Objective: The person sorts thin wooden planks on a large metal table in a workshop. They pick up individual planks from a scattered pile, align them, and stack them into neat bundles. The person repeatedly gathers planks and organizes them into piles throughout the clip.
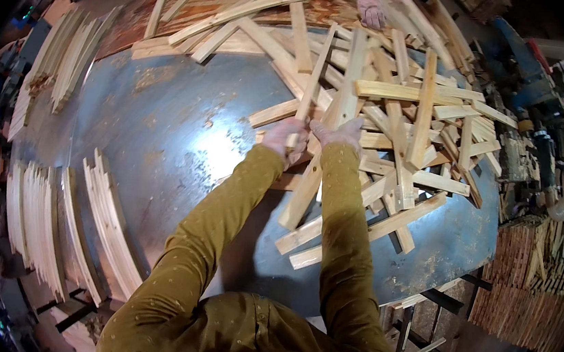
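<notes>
While both olive-sleeved arms (pixel 225 197) are stretched forward over the grey metal bench (pixel 127 115), a narrow pale wooden strip (pixel 316 76) is gripped near its lower end by the left hand (pixel 280 137); rightward, a wider pale wooden board (pixel 354 67) is touched by the right hand (pixel 340 135), whose fingers' closure cannot be told.

My left hand (pixel 282 137) grips the near end of a wood strip (pixel 313 85) at the left side of a jumbled heap of lumber (pixel 426 98) on the right half of the worktable (pixel 164 115), my right hand (pixel 338 135) just beside it. Rows of strips line the table's left side, a far group (pixel 88 49) and a near group (pixel 110 206). A co-worker's hand (pixel 370 8) is behind the heap; stacked wood (pixel 523 297) stands off the table, right.
</notes>
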Demonstrator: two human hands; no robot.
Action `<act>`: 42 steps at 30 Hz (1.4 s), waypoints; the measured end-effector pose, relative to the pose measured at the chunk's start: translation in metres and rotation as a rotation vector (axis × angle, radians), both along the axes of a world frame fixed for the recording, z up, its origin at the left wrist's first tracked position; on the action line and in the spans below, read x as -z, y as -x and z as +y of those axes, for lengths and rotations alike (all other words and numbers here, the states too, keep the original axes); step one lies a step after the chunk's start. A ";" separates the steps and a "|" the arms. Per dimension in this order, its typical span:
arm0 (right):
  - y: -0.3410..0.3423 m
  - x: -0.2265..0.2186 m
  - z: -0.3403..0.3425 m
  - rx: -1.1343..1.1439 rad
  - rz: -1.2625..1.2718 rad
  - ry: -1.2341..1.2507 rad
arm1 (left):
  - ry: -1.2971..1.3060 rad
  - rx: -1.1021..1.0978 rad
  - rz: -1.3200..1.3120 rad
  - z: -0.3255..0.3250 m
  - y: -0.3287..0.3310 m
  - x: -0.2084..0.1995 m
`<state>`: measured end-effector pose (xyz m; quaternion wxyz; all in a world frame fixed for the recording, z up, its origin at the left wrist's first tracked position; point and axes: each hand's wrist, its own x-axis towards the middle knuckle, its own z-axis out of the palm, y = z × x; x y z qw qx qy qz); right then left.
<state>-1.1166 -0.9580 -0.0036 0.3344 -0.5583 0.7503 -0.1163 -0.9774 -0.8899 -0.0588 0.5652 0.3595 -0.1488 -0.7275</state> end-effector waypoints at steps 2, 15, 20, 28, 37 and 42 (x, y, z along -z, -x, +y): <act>-0.028 -0.022 0.010 0.002 0.157 -0.032 | 0.103 -0.003 0.716 0.062 -0.022 -0.009; -0.045 0.013 0.169 -0.450 -0.742 0.210 | -0.205 -0.507 -0.090 0.370 -0.078 -0.029; -0.071 0.067 0.244 -0.736 -1.347 -0.517 | -1.072 -0.071 -1.251 0.436 -0.105 -0.041; -0.116 0.113 0.297 -0.215 -1.731 -1.461 | -0.980 -0.276 -2.078 0.490 -0.091 -0.039; -0.133 0.118 0.286 -0.407 -1.539 -1.436 | -0.564 -0.424 -0.627 0.395 -0.120 -0.025; -0.172 0.112 0.294 -0.426 -0.932 -0.587 | -0.795 -0.119 -1.132 0.441 -0.099 -0.048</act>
